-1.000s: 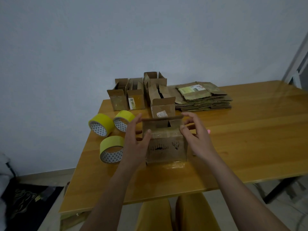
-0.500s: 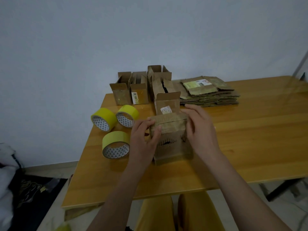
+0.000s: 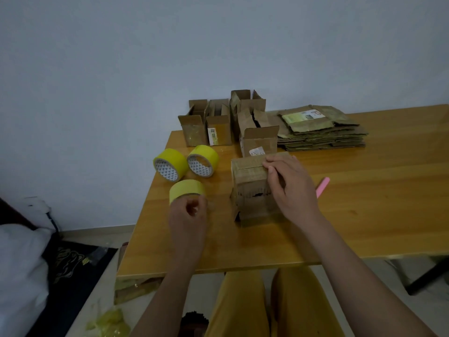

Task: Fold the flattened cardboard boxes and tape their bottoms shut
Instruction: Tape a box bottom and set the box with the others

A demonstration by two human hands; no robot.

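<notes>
Taping step: right hand (image 3: 289,188) presses box (image 3: 250,188) flaps flat; left hand (image 3: 188,215) grasps near tape roll (image 3: 186,190). Next: pull strip across seam.

A plain pale wall (image 3: 145,57) is seen behind a wooden bench (image 3: 364,215). Below, a light floor (image 3: 102,276) is partly covered by a dark mat (image 3: 73,271), with white fabric (image 3: 19,263) at the left.

Wooden tabletop (image 3: 364,215) carrying: three yellow tape rolls (image 3: 170,164) near its left edge; a row of folded cardboard boxes (image 3: 209,127) along the back; a stack of flattened boxes (image 3: 320,132); one upright box (image 3: 252,190) at centre; a pink stick (image 3: 322,187).
</notes>
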